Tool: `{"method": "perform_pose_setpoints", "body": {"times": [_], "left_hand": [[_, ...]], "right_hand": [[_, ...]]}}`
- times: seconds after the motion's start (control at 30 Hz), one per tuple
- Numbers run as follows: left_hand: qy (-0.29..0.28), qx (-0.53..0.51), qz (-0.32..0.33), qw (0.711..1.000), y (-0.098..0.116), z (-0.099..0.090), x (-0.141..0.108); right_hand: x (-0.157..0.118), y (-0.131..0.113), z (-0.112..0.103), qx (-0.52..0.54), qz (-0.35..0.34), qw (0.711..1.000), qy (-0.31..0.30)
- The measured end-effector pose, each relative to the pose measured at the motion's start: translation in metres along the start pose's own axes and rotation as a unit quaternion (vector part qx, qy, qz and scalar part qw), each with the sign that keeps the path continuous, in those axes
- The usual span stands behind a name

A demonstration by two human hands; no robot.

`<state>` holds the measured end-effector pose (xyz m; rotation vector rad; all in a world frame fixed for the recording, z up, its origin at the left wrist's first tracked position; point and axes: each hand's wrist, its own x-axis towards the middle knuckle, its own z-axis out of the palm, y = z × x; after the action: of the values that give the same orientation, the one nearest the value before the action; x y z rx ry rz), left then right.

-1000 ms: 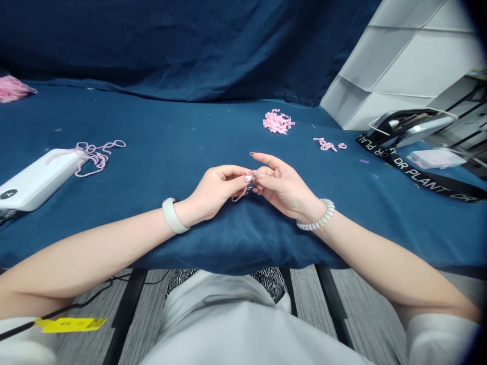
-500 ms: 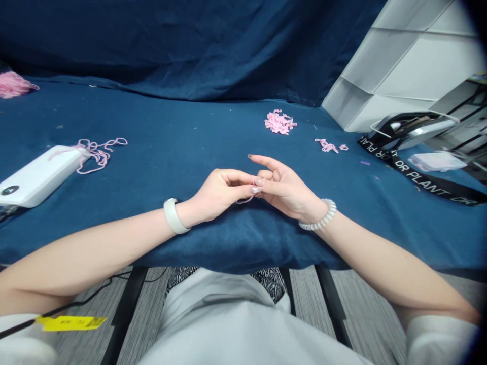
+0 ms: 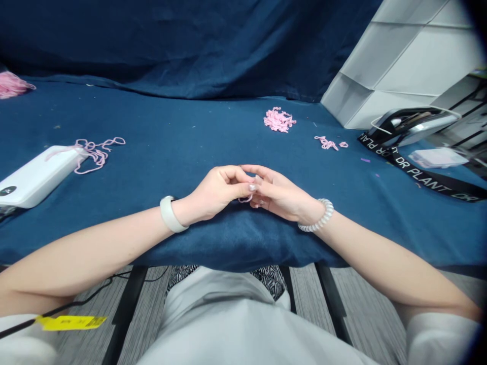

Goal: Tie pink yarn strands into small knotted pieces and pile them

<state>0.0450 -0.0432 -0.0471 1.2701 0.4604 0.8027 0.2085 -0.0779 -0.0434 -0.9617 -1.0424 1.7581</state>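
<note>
- Left hand [image 3: 218, 195]: curled closed, fingers and thumb pointing toward the right hand, gripping a short loop of pink yarn [image 3: 245, 199] at the fingertips.
- Right hand [image 3: 279, 193]: also curled closed on the yarn, fingertips against those of the left hand, with the two hands touching.
- Short loop of pink yarn: between the two hands, just above the table [image 3: 182, 121], its upper end hidden by the fingers.
- White wristband [image 3: 169, 214] on the left wrist; white coiled bracelet [image 3: 321, 217] on the right wrist.
- Table: covered in dark blue cloth, with both forearms resting along its front edge.
- Tangled pink yarn [image 3: 95, 154]: on the table to the left, partly across a white box [image 3: 36, 177] with a round black label.
- Pile of pink yarn pieces [image 3: 279, 119]: ahead of the hands, well apart from them.
- Small pink yarn bits [image 3: 326, 143]: just right of that pile.
- Pink yarn bundle [image 3: 9, 85]: at the far left edge of the table.
- Black lanyard [image 3: 422, 175] with white lettering: lying on the table at the right, near a white shelf unit [image 3: 395, 66].
</note>
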Motion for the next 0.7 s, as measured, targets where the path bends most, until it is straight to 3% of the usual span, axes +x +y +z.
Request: {"method": "perform_pose_setpoints", "body": {"times": [0.2, 0.33, 0.53, 0.7], "left_hand": [[0.009, -0.022, 0.01, 1.0, 0.001, 0.0, 0.002], [0.045, -0.031, -0.011, 0.998, 0.003, -0.003, 0.004], [0.088, -0.038, -0.016, 0.995, 0.004, -0.01, 0.007], [0.069, -0.024, 0.007, 0.997, 0.003, -0.009, 0.007]], "right_hand": [[0.003, 0.003, 0.005, -0.014, -0.04, 0.999, 0.022], [0.006, 0.002, 0.0, 0.029, -0.027, 0.999, -0.003], [0.005, -0.001, -0.003, -0.016, -0.017, 1.0, -0.003], [0.004, 0.0, 0.002, -0.061, -0.043, 0.997, 0.021]]}}
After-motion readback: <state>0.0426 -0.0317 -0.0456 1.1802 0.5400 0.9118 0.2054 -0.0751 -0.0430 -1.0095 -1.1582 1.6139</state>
